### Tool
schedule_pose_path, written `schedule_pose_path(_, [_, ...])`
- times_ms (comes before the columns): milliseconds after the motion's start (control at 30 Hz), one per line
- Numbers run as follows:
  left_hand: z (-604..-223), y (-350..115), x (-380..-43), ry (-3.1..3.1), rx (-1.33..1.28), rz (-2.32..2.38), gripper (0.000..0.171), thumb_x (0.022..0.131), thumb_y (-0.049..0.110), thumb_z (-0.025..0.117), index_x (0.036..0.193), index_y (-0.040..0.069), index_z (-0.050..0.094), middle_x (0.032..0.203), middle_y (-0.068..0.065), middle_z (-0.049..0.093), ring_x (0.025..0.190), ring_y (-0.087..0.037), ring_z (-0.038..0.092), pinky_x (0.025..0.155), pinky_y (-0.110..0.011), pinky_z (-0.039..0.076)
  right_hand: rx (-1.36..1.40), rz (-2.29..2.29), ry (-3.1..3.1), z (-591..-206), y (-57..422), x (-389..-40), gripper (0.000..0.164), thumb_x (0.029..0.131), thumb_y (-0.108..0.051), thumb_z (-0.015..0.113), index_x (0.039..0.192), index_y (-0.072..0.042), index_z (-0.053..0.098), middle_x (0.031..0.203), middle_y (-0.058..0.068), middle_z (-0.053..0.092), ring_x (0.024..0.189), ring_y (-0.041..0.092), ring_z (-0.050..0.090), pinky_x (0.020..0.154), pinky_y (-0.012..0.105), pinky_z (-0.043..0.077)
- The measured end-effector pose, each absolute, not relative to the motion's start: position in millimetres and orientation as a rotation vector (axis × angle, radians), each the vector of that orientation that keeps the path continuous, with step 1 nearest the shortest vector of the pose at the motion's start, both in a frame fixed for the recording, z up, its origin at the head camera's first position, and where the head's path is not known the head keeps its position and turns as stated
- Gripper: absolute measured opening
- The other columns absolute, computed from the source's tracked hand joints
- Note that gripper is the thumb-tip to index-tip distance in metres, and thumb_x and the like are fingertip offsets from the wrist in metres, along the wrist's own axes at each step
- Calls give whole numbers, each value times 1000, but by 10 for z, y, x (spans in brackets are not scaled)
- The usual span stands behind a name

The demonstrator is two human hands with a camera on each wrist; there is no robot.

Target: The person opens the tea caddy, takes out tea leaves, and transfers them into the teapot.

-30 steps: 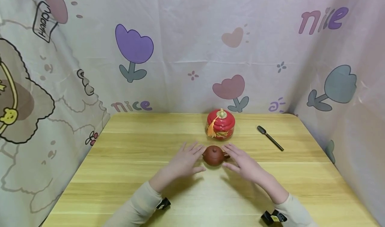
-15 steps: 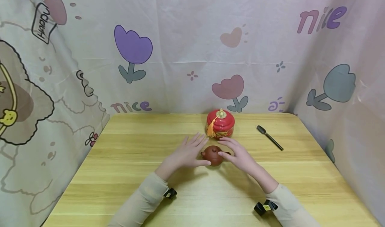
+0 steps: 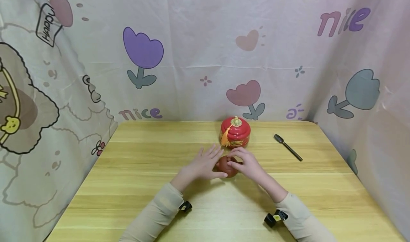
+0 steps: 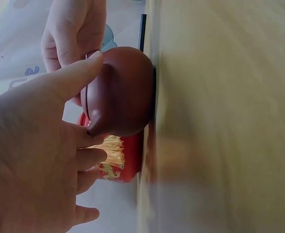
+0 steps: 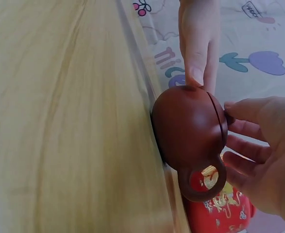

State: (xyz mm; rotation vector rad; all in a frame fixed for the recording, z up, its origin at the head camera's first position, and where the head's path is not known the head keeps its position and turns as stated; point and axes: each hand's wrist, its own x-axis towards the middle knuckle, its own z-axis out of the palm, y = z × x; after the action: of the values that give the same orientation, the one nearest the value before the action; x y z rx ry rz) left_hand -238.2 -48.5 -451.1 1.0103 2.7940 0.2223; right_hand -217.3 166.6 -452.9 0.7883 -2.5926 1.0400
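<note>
A small brown clay teapot point(image 3: 225, 169) stands upright on the wooden table, its ring handle point(image 5: 201, 185) on the right and its short spout point(image 4: 96, 125) toward my left hand. My right hand point(image 3: 249, 164) reaches over the top, thumb and fingers pinching the knob point(image 5: 229, 116) of the lid, which sits on the pot. Beside the spout, my left hand point(image 3: 202, 166) spreads its fingers fairly straight, with the thumb against the pot's side. Right behind the teapot is a red lidded jar point(image 3: 235, 137) with a gold knob and an orange tassel.
A dark, slim-handled spoon point(image 3: 288, 147) lies toward the right rear of the table point(image 3: 137, 156). A printed cloth point(image 3: 192, 39) hangs around the back and sides. Each sleeve carries a small black wrist camera point(image 3: 274, 219).
Both hands have come in closer around the teapot. The right hand moved from beside the handle up over the lid, and its fingers closed on the knob. The teapot stays in place.
</note>
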Motion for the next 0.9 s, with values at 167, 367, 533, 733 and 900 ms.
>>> schedule_pose_path(167, [-4529, -481, -2361, 2794, 1016, 208, 95, 88, 74, 42, 157, 14, 17, 165, -8, 13, 154, -28, 9, 120, -61, 14, 761, 1056, -2607, -4539, 1666, -2174, 18, 83, -14, 76, 100, -9, 73, 109, 10, 68, 108, 27, 63, 94, 48, 51])
schedule_pose_path(367, [-4535, -479, -2359, 2801, 1017, 195, 93, 89, 73, 43, 157, 13, 18, 165, -8, 16, 154, -28, 10, 120, -60, 14, 755, 1042, -2614, -4545, 1663, -2178, 19, 84, -12, 75, 102, -9, 73, 109, 8, 69, 107, 27, 64, 93, 48, 52])
schedule_pose_path(533, [-4503, -474, -2346, 2792, 1011, 191, 92, 90, 71, 43, 157, 12, 18, 165, -8, 15, 154, -28, 8, 121, -60, 13, 778, 1041, -2597, -4536, 1658, -2182, 17, 84, -10, 75, 100, -9, 73, 105, 5, 70, 104, 24, 65, 92, 46, 53])
schedule_pose_path(733, [-4498, -472, -2344, 2795, 1014, 182, 92, 90, 71, 43, 157, 12, 18, 165, -8, 15, 154, -27, 8, 121, -59, 13, 789, 1019, -2588, -4519, 1651, -2174, 16, 84, -10, 75, 100, -9, 73, 104, 5, 70, 103, 23, 66, 91, 45, 54])
schedule_pose_path(900, [-4485, -473, -2332, 2794, 1016, 154, 92, 91, 71, 42, 157, 13, 17, 165, -7, 15, 154, -26, 7, 121, -58, 13, 814, 985, -2562, -4526, 1653, -2167, 16, 84, -9, 75, 100, -8, 73, 106, 6, 69, 103, 24, 65, 91, 45, 54])
